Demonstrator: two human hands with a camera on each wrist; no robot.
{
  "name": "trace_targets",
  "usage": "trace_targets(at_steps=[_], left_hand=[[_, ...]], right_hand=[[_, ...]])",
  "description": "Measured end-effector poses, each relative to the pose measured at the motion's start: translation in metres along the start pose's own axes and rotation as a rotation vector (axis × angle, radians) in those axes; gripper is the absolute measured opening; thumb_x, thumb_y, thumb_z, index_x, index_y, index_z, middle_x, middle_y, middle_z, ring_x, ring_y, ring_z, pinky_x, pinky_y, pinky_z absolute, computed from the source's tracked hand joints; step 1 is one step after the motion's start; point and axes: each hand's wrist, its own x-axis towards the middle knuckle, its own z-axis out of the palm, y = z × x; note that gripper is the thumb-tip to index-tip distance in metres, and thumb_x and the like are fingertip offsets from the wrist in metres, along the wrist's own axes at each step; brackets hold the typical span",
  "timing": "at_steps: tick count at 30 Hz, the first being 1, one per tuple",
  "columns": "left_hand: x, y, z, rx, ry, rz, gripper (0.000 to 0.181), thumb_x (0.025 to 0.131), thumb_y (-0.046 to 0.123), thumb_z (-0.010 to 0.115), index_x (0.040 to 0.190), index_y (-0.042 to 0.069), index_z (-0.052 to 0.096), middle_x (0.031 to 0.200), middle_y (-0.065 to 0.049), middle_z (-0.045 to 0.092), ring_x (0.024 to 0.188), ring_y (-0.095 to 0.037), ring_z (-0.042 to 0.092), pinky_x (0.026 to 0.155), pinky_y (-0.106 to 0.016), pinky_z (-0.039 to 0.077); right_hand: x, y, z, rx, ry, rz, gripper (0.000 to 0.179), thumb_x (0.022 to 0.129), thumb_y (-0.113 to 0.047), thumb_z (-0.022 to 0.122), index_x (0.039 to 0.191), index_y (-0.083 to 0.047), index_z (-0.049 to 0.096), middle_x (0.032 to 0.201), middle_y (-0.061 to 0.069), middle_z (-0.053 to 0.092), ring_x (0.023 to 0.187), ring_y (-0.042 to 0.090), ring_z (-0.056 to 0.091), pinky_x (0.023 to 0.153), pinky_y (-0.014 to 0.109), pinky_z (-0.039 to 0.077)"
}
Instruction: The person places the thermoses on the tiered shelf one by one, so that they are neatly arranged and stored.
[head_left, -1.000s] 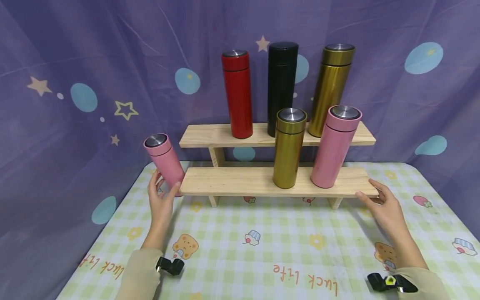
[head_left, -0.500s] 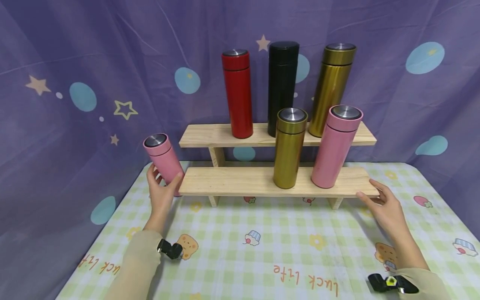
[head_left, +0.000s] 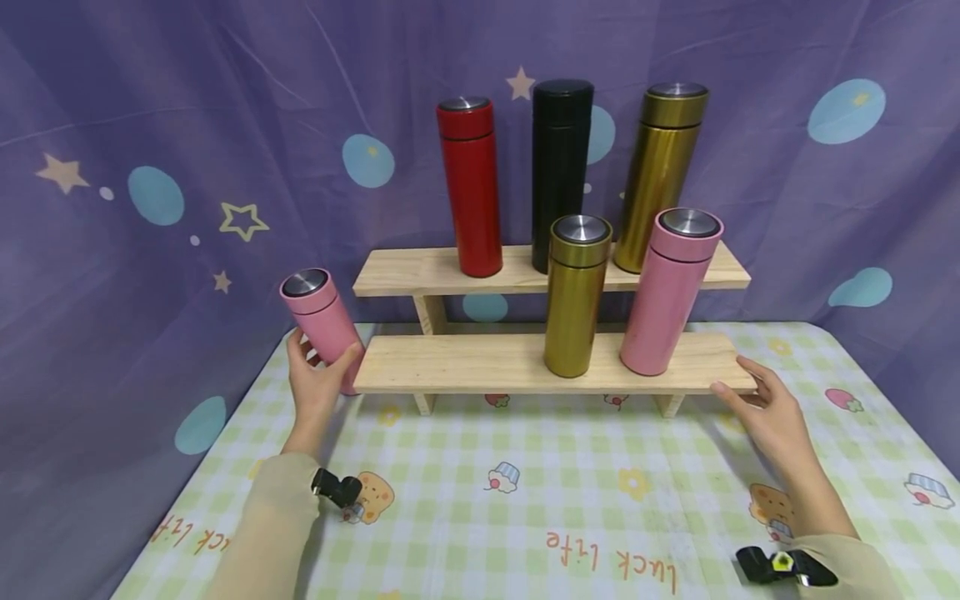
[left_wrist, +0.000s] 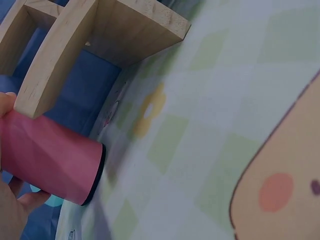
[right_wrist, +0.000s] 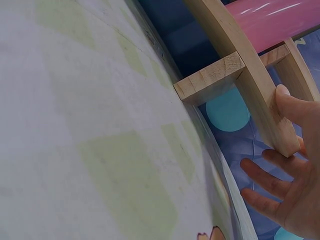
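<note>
My left hand (head_left: 313, 392) grips a pink thermos bottle (head_left: 321, 321) beside the left end of the wooden two-tier shelf (head_left: 457, 362). In the left wrist view, the black-rimmed base of this thermos bottle (left_wrist: 60, 155) is close to the tablecloth; whether it touches is unclear. At the opposite end, my right hand (head_left: 772, 417) pinches the lower board's corner. The right wrist view shows the thumb on the near edge of the board (right_wrist: 265, 110), with several fingers spread below. A short gold bottle (head_left: 576, 308) and another pink bottle (head_left: 666, 300) stand on the lower tier.
Along the upper tier stand a red bottle (head_left: 472, 192), a black bottle (head_left: 558, 183) and a tall gold bottle (head_left: 662, 183). The checked tablecloth (head_left: 562, 467) covers the table under the shelf. Behind everything hangs a purple curtain (head_left: 247, 100).
My left hand and forearm have shifted slightly forward, the fingers now higher around the pink thermos bottle. The right hand keeps its hold on the shelf. The head view has shifted a little.
</note>
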Motion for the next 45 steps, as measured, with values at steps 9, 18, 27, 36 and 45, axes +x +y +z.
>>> trace_targets(at_steps=[9,18,27,36,45], left_hand=[[0.001,0.005,0.006,-0.023,0.006,-0.009,0.086,0.079,0.019,0.085,0.149,0.023,0.036,0.129,-0.007,0.051,0.108,-0.019,0.052,0.084,-0.027,0.042],[-0.008,0.002,0.001,-0.033,0.078,-0.014,0.084,0.076,0.018,0.087,0.146,0.023,0.042,0.128,-0.006,0.054,0.106,-0.016,0.051,0.084,-0.027,0.042],[-0.006,0.011,-0.006,-0.056,0.174,-0.012,0.076,0.073,0.020,0.088,0.138,0.027,0.050,0.119,0.003,0.056,0.100,-0.012,0.053,0.082,-0.025,0.042],[-0.009,0.028,-0.022,-0.091,0.155,0.029,0.075,0.075,0.019,0.087,0.138,0.025,0.048,0.118,0.010,0.053,0.097,-0.010,0.050,0.080,-0.025,0.041],[-0.017,0.048,-0.027,-0.094,0.151,0.099,0.075,0.073,0.022,0.089,0.136,0.027,0.048,0.117,0.007,0.054,0.098,-0.010,0.050,0.079,-0.026,0.041]], right_hand=[[0.001,0.000,-0.004,-0.014,0.016,-0.002,0.084,0.095,-0.051,0.060,0.159,-0.012,0.020,0.157,0.027,0.022,0.126,0.048,0.044,0.088,0.057,0.043],[-0.003,-0.002,0.000,0.002,-0.007,0.001,0.085,0.095,-0.051,0.060,0.158,-0.010,0.020,0.157,0.030,0.021,0.127,0.049,0.043,0.091,0.061,0.042],[-0.002,-0.004,0.001,0.001,-0.006,0.007,0.086,0.095,-0.052,0.060,0.159,-0.011,0.019,0.158,0.028,0.019,0.127,0.049,0.042,0.090,0.060,0.043],[-0.001,-0.003,-0.001,-0.024,-0.003,0.004,0.085,0.095,-0.051,0.059,0.159,-0.011,0.019,0.156,0.029,0.022,0.125,0.048,0.044,0.085,0.050,0.045],[-0.002,-0.003,-0.002,-0.018,-0.006,-0.003,0.084,0.095,-0.050,0.060,0.158,-0.011,0.020,0.156,0.029,0.023,0.124,0.046,0.045,0.070,0.017,0.042]])
